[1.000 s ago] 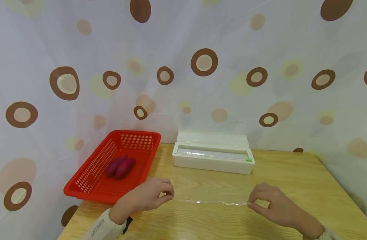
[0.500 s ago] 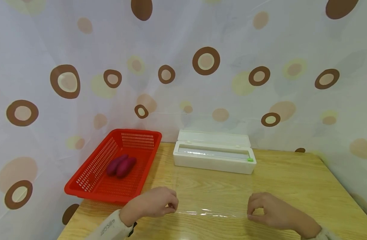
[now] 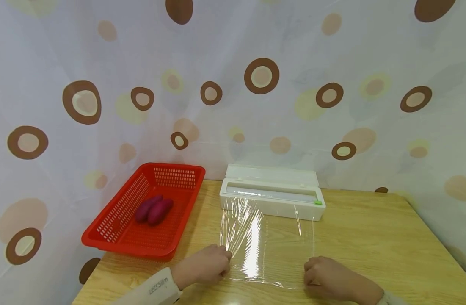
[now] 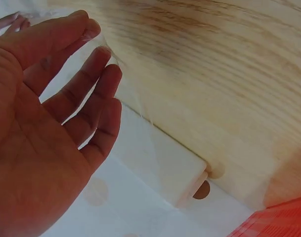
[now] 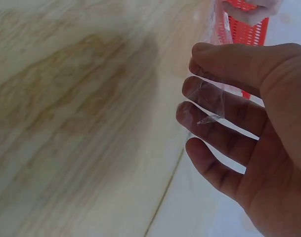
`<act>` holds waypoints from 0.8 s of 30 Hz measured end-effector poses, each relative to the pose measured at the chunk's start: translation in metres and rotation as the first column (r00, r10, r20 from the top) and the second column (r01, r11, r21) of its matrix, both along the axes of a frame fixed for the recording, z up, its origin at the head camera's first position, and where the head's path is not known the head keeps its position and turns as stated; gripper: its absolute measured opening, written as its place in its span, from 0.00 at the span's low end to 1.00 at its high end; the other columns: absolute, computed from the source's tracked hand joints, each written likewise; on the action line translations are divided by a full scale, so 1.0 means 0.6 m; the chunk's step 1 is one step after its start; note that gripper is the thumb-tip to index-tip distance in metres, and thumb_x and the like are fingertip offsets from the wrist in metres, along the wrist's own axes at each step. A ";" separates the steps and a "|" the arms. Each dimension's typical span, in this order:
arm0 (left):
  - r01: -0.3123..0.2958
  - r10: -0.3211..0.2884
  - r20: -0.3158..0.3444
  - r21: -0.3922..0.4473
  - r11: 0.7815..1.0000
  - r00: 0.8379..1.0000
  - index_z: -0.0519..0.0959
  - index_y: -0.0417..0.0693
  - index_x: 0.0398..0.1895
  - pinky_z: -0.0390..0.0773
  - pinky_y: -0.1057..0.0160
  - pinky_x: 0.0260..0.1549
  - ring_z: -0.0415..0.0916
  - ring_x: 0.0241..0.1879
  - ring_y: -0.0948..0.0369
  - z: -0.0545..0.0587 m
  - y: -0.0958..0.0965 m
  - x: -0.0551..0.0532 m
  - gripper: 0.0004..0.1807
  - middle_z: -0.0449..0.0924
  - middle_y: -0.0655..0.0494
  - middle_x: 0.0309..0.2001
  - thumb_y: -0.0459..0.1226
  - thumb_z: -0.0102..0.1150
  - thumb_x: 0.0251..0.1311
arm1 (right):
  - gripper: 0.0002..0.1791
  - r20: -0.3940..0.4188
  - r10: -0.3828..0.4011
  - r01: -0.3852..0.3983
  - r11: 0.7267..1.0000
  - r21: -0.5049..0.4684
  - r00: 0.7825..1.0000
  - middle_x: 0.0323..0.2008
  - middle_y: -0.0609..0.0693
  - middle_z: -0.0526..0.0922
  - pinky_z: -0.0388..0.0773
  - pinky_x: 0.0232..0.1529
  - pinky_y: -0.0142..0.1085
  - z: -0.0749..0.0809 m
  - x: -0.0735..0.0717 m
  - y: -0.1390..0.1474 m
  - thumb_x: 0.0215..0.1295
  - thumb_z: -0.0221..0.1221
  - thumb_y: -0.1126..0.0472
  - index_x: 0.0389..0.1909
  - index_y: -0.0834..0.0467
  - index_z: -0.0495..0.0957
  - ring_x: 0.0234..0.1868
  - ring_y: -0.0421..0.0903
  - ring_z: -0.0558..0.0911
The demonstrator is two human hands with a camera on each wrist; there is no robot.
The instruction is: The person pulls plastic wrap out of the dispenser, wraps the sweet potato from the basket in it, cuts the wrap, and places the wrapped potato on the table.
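A clear sheet of cling film [image 3: 252, 250] stretches from the white dispenser box [image 3: 271, 207] toward the person. The left hand [image 3: 211, 263] pinches its near left corner between thumb and forefinger, as the left wrist view shows. At the near right corner, the right hand [image 3: 333, 277] pinches the film too; a loose flap of it lies across the fingers [image 5: 204, 94] in the right wrist view. The box's lid [image 3: 271, 174] stands up at the back, and a film roll [image 3: 268, 194] lies inside. A green cutter slider [image 3: 318, 203] sits at the right end of the box.
Left of the box stands a red plastic basket [image 3: 179, 237] with two purple sweet potatoes [image 3: 160, 211] in it. Everything rests on a wooden table [image 3: 373, 237]. Behind it hangs a white curtain [image 3: 225, 51] with brown and beige spots.
Both hands have moved nearer to the person, drawing the film further out of the box. The film now looks taut and shiny, lifted in front of the box. Basket and box have stayed put.
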State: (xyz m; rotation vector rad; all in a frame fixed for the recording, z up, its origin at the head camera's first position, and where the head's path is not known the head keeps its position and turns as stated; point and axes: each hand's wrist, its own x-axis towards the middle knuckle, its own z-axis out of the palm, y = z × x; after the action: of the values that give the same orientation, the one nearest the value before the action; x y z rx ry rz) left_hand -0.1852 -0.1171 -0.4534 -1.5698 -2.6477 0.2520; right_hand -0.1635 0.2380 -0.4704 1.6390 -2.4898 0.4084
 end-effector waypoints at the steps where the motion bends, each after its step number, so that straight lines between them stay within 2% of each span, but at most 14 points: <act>1: -0.004 0.004 0.003 -0.008 1.000 1.000 0.71 0.60 0.11 0.59 0.72 0.24 0.61 0.24 0.69 -0.003 0.001 -0.001 0.15 0.65 0.69 0.22 0.35 0.68 0.42 | 0.12 -0.021 0.005 -0.005 1.000 -0.002 1.000 0.23 0.32 0.67 0.60 0.27 0.18 -0.005 -0.001 -0.001 0.47 0.69 0.63 0.18 0.44 0.77 0.26 0.26 0.63; 3: -0.005 0.006 0.019 -0.009 1.000 1.000 0.71 0.59 0.11 0.60 0.71 0.23 0.60 0.23 0.69 -0.007 0.002 -0.004 0.15 0.65 0.68 0.22 0.34 0.67 0.42 | 0.14 -0.047 0.008 -0.008 1.000 -0.013 0.999 0.22 0.32 0.66 0.58 0.27 0.16 -0.013 -0.003 -0.003 0.46 0.68 0.64 0.16 0.44 0.74 0.25 0.26 0.62; 5: -0.008 0.009 0.034 -0.014 1.000 0.999 0.70 0.57 0.10 0.60 0.72 0.21 0.58 0.21 0.68 -0.009 0.001 -0.005 0.16 0.65 0.67 0.21 0.32 0.65 0.41 | 0.14 -0.034 0.005 -0.006 1.000 -0.028 0.999 0.22 0.32 0.67 0.57 0.28 0.15 -0.019 -0.003 -0.002 0.47 0.68 0.64 0.16 0.44 0.74 0.25 0.26 0.62; 10: -0.023 0.024 0.069 -0.021 1.000 0.997 0.70 0.56 0.09 0.59 0.72 0.18 0.57 0.19 0.68 -0.015 0.000 -0.007 0.16 0.65 0.66 0.20 0.31 0.64 0.43 | 0.12 0.044 -0.006 0.009 0.998 -0.054 0.999 0.25 0.31 0.68 0.60 0.29 0.15 -0.030 -0.001 0.001 0.53 0.66 0.65 0.19 0.45 0.77 0.27 0.25 0.64; 14: -0.019 0.020 0.072 -0.025 1.000 0.997 0.71 0.56 0.10 0.58 0.72 0.18 0.56 0.19 0.68 -0.019 -0.001 -0.008 0.15 0.64 0.66 0.19 0.33 0.65 0.45 | 0.12 0.153 -0.061 0.070 0.996 -0.054 0.986 0.25 0.30 0.67 0.63 0.28 0.17 -0.031 0.004 0.002 0.61 0.62 0.60 0.20 0.45 0.77 0.26 0.25 0.64; 16: -0.031 0.033 0.075 -0.036 0.999 0.997 0.71 0.57 0.11 0.59 0.72 0.18 0.58 0.19 0.69 -0.019 -0.002 -0.007 0.15 0.64 0.66 0.19 0.34 0.65 0.46 | 0.13 0.234 -0.111 0.126 0.991 -0.050 0.966 0.25 0.29 0.66 0.65 0.26 0.20 -0.031 0.007 0.002 0.66 0.58 0.58 0.20 0.45 0.77 0.25 0.26 0.64; 19: -0.054 0.057 0.064 -0.050 0.997 0.996 0.74 0.58 0.12 0.64 0.71 0.19 0.62 0.19 0.69 -0.018 -0.003 0.000 0.13 0.66 0.67 0.20 0.37 0.66 0.47 | 0.16 0.328 -0.200 0.220 0.975 -0.025 0.923 0.24 0.29 0.65 0.67 0.25 0.24 -0.031 0.009 0.001 0.69 0.55 0.58 0.19 0.46 0.77 0.23 0.27 0.64; 24: -0.047 0.049 0.032 -0.061 0.997 0.998 0.77 0.57 0.13 0.66 0.69 0.18 0.63 0.17 0.67 -0.016 -0.001 0.014 0.12 0.66 0.66 0.20 0.39 0.63 0.51 | 0.10 0.386 -0.341 0.349 0.936 0.051 0.857 0.23 0.31 0.67 0.68 0.24 0.27 -0.035 0.010 0.002 0.61 0.62 0.59 0.20 0.47 0.78 0.24 0.29 0.65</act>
State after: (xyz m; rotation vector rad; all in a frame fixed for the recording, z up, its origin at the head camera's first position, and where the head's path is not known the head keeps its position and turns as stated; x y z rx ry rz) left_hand -0.1768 -0.1180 -0.4629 -1.5420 -2.7304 0.3135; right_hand -0.1573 0.2390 -0.4913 1.1461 -2.9758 0.7735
